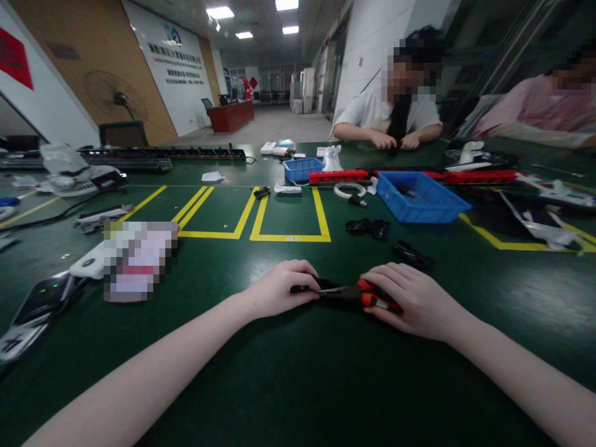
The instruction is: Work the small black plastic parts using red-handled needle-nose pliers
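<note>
My right hand (412,299) is closed around the red handles of a pair of pliers (343,292). Their narrow jaws point left, with the tip at the fingers of my left hand (284,290). Those fingers pinch a small black piece (300,288), whose exact kind I cannot make out. Whether the jaws grip it or only touch it is hidden. Just beyond my right hand lies a black bundled cable (412,254), and a second black cable bundle (367,228) rests farther off.
A blue bin (421,211) with black parts inside stands at the right, and a smaller blue bin (302,170) farther back. Yellow tape (288,238) marks the green table. A phone (44,298) lies at left. Across the table a person (391,118) handles something dark.
</note>
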Tool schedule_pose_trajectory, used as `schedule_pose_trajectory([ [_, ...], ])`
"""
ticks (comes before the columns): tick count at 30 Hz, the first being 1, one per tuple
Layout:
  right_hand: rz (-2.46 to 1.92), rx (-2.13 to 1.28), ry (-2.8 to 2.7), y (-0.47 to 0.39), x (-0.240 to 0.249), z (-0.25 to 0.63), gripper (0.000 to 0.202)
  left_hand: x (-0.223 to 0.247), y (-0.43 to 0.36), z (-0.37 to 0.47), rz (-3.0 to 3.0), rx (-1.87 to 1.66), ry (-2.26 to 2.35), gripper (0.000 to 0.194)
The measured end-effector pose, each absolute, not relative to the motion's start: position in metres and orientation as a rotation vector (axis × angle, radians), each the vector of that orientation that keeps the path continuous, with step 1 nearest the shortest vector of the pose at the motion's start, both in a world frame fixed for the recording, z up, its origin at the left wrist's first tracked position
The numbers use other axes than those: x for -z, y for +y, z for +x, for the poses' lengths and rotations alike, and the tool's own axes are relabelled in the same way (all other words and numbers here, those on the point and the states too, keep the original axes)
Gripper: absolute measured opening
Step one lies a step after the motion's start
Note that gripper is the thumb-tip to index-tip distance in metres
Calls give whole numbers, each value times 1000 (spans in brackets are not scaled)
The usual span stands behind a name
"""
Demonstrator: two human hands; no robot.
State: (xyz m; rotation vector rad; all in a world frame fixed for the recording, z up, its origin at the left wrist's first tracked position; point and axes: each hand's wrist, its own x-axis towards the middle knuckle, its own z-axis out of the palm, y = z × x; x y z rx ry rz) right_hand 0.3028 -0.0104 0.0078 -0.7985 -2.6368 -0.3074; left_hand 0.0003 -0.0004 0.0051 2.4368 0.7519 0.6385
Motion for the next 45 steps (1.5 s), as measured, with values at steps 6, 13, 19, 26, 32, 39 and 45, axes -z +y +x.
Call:
schedule_pose_trajectory([
  [6, -808, 231, -2655, -10, -9, 302, 35, -3, 0, 1, 2469, -649, 756, 9],
  [13, -866, 135, -2679, -10, -11, 302, 34, -5, -3, 3, 2413, -648, 838, 9],
  [19, -885, 87, -2680, -8, -8, 304, 35, -7, -4, 4, 2473, -621, 874, 7],
  [26, -889, 73, -2667, -7, -6, 305, 35, -7, -5, 5, 2590, -591, 870, 7],
  [32, -872, 154, -2653, -5, -2, 307, 37, -6, -4, 5, 2612, -600, 829, 8],
  [39, -847, 192, -2641, -7, -3, 307, 37, -7, -5, 4, 2581, -616, 800, 9],
  [45, -861, 164, -2638, -9, -8, 303, 36, -6, -3, 4, 2504, -652, 771, 9],
])
